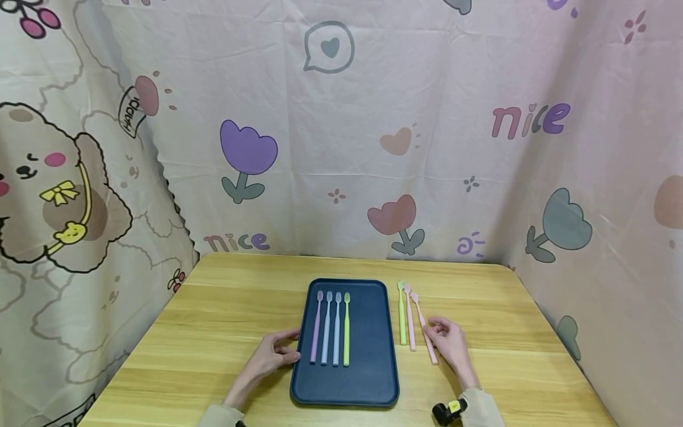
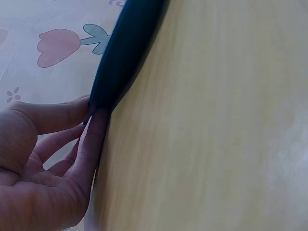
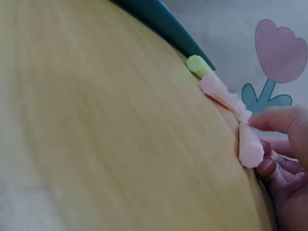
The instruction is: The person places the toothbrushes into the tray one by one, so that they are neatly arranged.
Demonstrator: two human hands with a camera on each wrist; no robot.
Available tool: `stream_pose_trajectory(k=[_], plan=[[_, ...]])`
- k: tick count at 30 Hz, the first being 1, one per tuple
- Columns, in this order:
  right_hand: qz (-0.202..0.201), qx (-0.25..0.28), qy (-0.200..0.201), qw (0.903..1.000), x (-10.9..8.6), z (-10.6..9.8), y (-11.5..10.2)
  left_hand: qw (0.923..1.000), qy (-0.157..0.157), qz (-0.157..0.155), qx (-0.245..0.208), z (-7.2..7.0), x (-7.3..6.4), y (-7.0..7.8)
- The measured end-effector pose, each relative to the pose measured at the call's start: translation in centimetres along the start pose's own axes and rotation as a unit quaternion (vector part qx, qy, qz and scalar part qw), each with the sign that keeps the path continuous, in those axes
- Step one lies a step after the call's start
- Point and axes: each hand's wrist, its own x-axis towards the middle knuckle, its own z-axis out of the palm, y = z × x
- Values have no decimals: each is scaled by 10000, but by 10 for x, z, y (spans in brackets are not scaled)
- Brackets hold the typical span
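Note:
My left hand holds the left edge of a dark blue tray. In the left wrist view, the thumb and a finger meet at the tray's rim. On the tray lie a purple toothbrush, two light blue toothbrushes and a yellow-green toothbrush, side by side with heads pointing away. My right hand pinches the rightmost pink toothbrush, which lies slanted on the table. Left of it are another pink toothbrush and a light green toothbrush.
The wooden table reaches back to a printed cloth that hangs behind it and along both sides. The tray's right edge is a short way left of the loose toothbrushes. A small black device sits at the right wrist.

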Motion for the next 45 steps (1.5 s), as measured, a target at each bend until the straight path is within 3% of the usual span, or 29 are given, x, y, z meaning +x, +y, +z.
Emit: stream_pose_trajectory(k=[21,45], plan=[[-62,-835,121,9964,3,0,-9,9999,-30,21,-158,0,-1,0],[281,-36,-193,9994,-1,-5,-7,9999,-63,110,-89,-1,0,0]])
